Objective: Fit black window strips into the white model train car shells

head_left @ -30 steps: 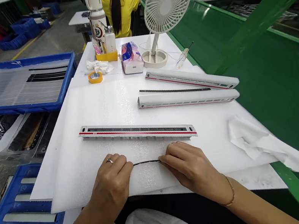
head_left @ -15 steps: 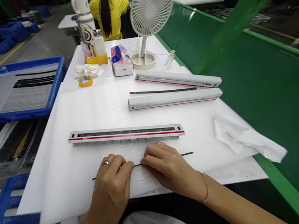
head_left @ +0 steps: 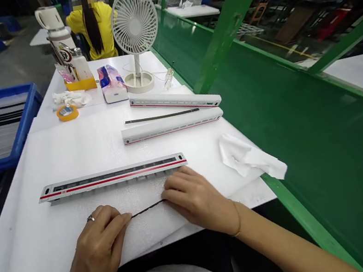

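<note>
A thin black strip is stretched low over the white foam sheet, pinched by both hands. My left hand, with a ring on one finger, grips it toward the left. My right hand pinches it farther right; the strip's ends are hidden by the fingers. Just beyond the hands lies a model train car body, white with a red stripe and dark windows. Two more white train car bodies, one behind and one in front, lie farther back with a dark strip between them.
A white fan, a tissue pack, yellow tape and a yellow holder with bottles stand at the back. Crumpled white cloth lies right. A blue tray of strips is left; a green conveyor runs along the right.
My hands have moved apart along the black strip, baring more of it between them. The camera view has turned to the right, so the table appears shifted left.
</note>
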### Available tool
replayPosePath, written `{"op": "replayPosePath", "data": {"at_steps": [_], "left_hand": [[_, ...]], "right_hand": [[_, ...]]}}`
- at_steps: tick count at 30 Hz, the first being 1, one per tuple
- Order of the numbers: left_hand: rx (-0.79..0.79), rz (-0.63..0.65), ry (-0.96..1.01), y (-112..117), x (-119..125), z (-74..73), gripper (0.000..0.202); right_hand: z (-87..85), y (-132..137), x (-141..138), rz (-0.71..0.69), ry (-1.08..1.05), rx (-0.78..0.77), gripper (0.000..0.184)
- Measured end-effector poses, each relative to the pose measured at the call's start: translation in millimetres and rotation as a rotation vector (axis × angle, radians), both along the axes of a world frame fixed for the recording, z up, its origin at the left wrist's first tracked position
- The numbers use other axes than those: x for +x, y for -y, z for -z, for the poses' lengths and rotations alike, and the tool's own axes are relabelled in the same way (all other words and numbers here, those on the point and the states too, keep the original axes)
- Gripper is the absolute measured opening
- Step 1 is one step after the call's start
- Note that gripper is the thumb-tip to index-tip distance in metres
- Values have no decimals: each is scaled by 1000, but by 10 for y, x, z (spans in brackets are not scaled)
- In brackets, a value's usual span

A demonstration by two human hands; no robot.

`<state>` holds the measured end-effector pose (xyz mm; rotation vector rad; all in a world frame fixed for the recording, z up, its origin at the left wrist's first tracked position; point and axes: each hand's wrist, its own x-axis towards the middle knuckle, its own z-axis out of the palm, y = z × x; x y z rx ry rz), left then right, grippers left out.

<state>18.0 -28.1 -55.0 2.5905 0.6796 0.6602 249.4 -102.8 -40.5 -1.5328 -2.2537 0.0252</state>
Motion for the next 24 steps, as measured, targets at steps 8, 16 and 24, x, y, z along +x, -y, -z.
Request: {"op": "replayPosePath", "data": {"at_steps": [8, 16, 24], "left_hand": [[3, 44, -49, 57, 191, -123, 23], [-172, -101, 154, 173, 345, -387, 14], [-751, -303, 217, 303, 147, -676, 12]], "right_hand": [[-32, 116, 159, -60, 12, -5, 24], [-346, 168, 168, 53, -403, 112, 35], [-356, 72, -506, 52, -1300, -84, 7]]}}
